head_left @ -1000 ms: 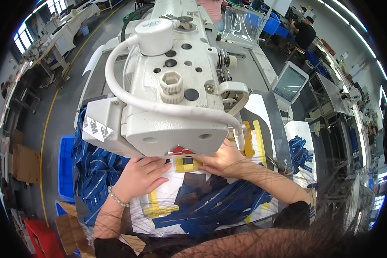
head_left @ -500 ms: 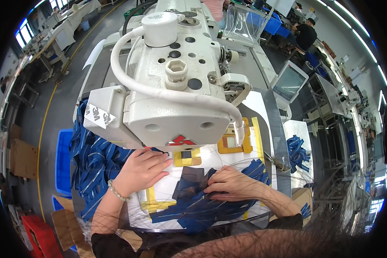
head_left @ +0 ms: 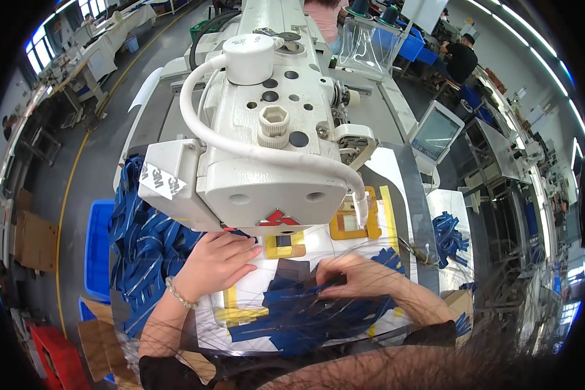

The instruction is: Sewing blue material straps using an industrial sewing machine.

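My left hand [head_left: 222, 260], with a beaded bracelet at the wrist, lies with fingers stretched out beside the front of a white sewing machine head [head_left: 276, 195]. Its fingertips come close to a small yellow-framed template [head_left: 284, 244]. My right hand [head_left: 357, 276] is closed in a pinch on a blue zipper strip [head_left: 325, 289] at the near edge of the work plate. Under and around it spreads a pile of blue zipper strips [head_left: 305, 325]. A dark flat plate [head_left: 293, 269] sticks out from beneath the strips. The machine's needle area is hidden behind its head.
A large heap of blue zipper strips [head_left: 156, 240] lies left of the machine, above a blue bin [head_left: 97, 247]. To the right are a yellow frame [head_left: 355, 218], a tilted screen [head_left: 437, 133] and a smaller bundle of strips [head_left: 450, 237]. A person in black [head_left: 461, 62] sits far right.
My right hand's fingers have risen from the pile and curled into a pinch on a strip. Blue strips now cover more of the dark plate. My left hand stays by the machine head.
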Demonstrator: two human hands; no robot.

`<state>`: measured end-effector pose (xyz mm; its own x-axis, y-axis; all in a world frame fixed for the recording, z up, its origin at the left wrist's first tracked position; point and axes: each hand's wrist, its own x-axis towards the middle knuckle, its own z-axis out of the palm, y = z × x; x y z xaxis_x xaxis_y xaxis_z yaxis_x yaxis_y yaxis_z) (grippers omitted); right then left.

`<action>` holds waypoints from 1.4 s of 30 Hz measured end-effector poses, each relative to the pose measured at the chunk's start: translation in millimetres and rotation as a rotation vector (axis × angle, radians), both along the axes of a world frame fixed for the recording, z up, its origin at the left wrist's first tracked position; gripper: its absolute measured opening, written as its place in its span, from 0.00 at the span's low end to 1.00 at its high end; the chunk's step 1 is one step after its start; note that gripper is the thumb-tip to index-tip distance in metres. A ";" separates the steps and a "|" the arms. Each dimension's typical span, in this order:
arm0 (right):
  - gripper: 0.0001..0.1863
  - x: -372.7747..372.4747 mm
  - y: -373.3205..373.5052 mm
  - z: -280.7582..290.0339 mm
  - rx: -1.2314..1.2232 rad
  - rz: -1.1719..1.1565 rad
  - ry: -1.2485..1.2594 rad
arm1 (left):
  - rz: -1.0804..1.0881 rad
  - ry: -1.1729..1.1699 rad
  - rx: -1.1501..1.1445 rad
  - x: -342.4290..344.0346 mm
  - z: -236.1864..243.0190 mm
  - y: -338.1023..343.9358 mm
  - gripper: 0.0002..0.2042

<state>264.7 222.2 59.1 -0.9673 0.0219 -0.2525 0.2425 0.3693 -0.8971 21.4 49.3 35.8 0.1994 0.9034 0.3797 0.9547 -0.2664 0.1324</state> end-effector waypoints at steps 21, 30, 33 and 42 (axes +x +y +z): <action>0.15 -42.0 60.4 -29.7 0.509 -0.372 0.408 | -0.006 -0.002 -0.005 3.9 -3.8 4.1 0.15; 0.22 -109.8 91.7 -75.4 0.906 -0.378 0.518 | -0.064 -0.034 0.007 7.7 0.3 6.5 0.16; 0.23 -100.9 90.5 -58.6 0.914 -0.349 0.614 | -0.069 -0.024 0.018 6.0 -0.2 5.1 0.16; 0.26 -17.0 30.4 -15.1 0.585 0.055 0.342 | -0.108 -0.129 0.097 25.1 -5.9 8.2 0.21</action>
<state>247.7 252.6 44.0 -0.9943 0.0101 0.1061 -0.0524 0.8206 -0.5690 46.4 57.6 29.8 0.2373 0.8374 0.4923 0.8965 -0.3839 0.2210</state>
